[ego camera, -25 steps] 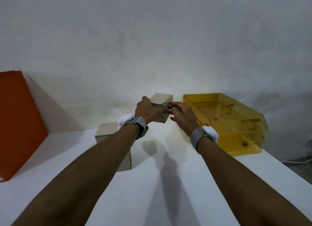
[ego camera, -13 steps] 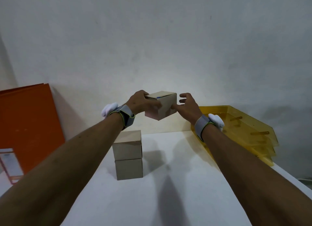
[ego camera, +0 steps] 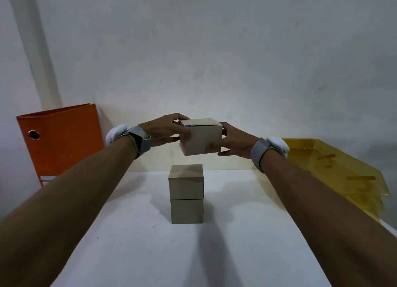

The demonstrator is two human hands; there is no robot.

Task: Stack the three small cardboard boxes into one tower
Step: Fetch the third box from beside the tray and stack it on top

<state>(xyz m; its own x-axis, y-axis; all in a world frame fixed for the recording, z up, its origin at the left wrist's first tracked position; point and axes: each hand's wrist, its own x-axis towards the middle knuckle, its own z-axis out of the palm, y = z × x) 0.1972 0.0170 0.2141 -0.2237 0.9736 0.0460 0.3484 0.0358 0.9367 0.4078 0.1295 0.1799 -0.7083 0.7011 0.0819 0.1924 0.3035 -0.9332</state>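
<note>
Two small cardboard boxes stand stacked on the white table (ego camera: 150,254): the lower box (ego camera: 187,211) and the upper box (ego camera: 186,182) squarely on it. A third cardboard box (ego camera: 202,137) hangs in the air above the stack, slightly to its right, with a clear gap below it. My left hand (ego camera: 165,129) grips its left side and my right hand (ego camera: 233,141) grips its right side. Both wrists wear grey bands.
An orange binder (ego camera: 62,140) stands against the wall at the back left. A stack of yellow see-through letter trays (ego camera: 335,170) sits at the right edge of the table. The white wall rises close behind.
Both hands lifted the third box from beside the trays and carried it left, to above the two-box stack. The view swung so the stack now sits in the middle.
</note>
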